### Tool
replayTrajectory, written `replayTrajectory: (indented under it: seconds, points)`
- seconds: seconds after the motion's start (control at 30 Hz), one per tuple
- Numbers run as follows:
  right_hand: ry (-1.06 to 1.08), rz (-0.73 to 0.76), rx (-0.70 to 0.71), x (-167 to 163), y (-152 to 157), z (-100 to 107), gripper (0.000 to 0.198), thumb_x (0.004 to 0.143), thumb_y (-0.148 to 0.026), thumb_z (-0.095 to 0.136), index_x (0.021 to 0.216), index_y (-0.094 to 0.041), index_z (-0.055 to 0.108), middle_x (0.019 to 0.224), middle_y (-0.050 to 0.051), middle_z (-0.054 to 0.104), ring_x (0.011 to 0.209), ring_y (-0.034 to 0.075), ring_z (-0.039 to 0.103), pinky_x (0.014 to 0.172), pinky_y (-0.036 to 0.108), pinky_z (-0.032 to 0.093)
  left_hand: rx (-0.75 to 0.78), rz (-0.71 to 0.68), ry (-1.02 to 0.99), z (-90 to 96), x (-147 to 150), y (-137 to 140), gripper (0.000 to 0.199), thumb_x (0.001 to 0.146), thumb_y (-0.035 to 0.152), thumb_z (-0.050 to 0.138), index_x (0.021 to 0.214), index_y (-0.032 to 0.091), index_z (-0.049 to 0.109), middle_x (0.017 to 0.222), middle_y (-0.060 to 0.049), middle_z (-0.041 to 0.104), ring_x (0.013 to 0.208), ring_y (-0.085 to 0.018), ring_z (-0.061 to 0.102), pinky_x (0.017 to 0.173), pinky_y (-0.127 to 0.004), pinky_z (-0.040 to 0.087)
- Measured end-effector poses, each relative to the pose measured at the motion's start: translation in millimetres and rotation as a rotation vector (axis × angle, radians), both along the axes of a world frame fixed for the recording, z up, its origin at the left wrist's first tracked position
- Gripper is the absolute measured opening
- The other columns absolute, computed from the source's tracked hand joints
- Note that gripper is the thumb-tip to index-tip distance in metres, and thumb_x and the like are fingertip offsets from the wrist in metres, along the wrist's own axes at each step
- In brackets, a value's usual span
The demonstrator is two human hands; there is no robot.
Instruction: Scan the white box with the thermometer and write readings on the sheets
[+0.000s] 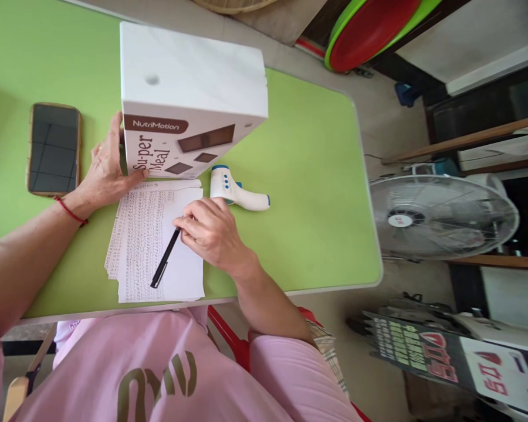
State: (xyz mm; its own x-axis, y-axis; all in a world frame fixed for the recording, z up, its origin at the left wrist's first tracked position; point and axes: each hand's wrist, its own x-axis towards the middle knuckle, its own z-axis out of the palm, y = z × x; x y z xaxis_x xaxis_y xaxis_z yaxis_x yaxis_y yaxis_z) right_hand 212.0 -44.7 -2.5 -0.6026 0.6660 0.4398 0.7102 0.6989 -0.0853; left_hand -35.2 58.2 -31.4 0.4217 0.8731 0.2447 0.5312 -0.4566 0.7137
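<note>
A white box (193, 70) printed "NutriMotion Su-per Meal" stands on the green table (317, 187). My left hand (108, 167) grips its lower left edge, thumb on the printed face and fingers along the side. In my right hand (213, 231) is a black pen (165, 261), pinched near one end, its clip end slanting toward me over the sheets of paper (182, 275). Rows of handwriting cover much of the top sheet. Just beyond my right hand lies a white and blue infrared thermometer (244, 196). A smartphone (54, 149) with a dark screen rests left of my left hand.
The table ends in a rounded edge on the right. Past it stands a large fan (440, 217) on the floor side. Red and green basins (369, 29) lean at the back. A printed sign board (440, 357) sits lower right, and a red chair (231, 337) is under the table edge.
</note>
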Motion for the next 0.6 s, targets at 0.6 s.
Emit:
replayTrajectory:
  seconds: [0.6]
  points:
    - [0.03,-0.438,-0.111,51,20,6,0.034,0.077,-0.012,0.056,0.11,-0.018,0.064,0.105,0.012,0.066,0.101,0.028,0.06,0.087,0.043,0.045,0.031,0.099,-0.142,2.9,4,-1,0.071,0.088,0.08,0.043,0.135,0.028,0.054,0.135,-0.012,0.058,0.124,-0.039,0.054,0.105,-0.059,0.042]
